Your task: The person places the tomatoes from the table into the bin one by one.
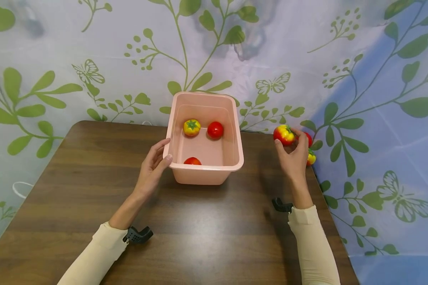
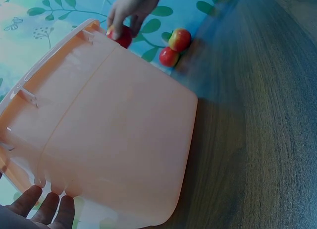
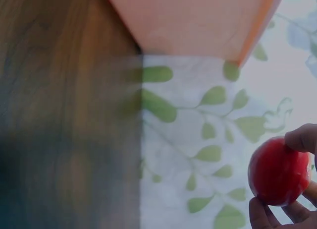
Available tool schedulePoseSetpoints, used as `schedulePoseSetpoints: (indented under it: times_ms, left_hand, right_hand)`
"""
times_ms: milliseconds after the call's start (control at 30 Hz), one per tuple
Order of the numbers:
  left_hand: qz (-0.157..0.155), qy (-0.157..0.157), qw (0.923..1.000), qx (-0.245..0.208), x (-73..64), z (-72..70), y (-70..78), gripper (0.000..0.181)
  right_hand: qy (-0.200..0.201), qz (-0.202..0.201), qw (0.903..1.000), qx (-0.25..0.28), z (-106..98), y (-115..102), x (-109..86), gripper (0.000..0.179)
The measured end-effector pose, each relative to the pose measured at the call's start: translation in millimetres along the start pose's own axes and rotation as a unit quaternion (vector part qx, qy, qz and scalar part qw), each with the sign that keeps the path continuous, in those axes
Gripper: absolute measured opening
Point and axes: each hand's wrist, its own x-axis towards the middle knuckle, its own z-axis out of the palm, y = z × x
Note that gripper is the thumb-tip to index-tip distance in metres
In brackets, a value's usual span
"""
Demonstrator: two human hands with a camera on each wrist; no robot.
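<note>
Right hand (image 1: 295, 158) pinching a red-and-yellow fruit (image 1: 283, 135) between thumb and fingertips, right by the far right corner of the surface (image 1: 103, 166), with a red fruit (image 1: 309, 139) and a yellow fruit (image 1: 311, 158) close by at the right edge! Over at the middle of the far edge, the left hand (image 1: 151, 163) has its fingers spread against the pink bin (image 1: 201, 175), three fruits (image 1: 215, 130) lying inside.

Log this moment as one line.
left hand: touching pink bin | right hand: holding red-yellow fruit, outside bin | in bin: three fruits visible | by right hand: two more fruits
</note>
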Motion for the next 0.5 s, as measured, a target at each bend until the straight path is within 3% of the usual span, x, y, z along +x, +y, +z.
schedulePoseSetpoints:
  times_ms: [167,500]
  left_hand:
    - [-0.007,0.001,0.9999,0.01,0.2,1.8,3.0,0.053]
    - [-0.001,0.0,1.0,-0.005,-0.6,2.6,3.5,0.053]
  right_hand:
    - [-0.009,-0.022,0.9997,0.007,-1.5,-18.1,-0.3,0.062]
    - [-0.015,-0.044,0.9989,0.003,4.8,-29.4,-2.2,0.061]
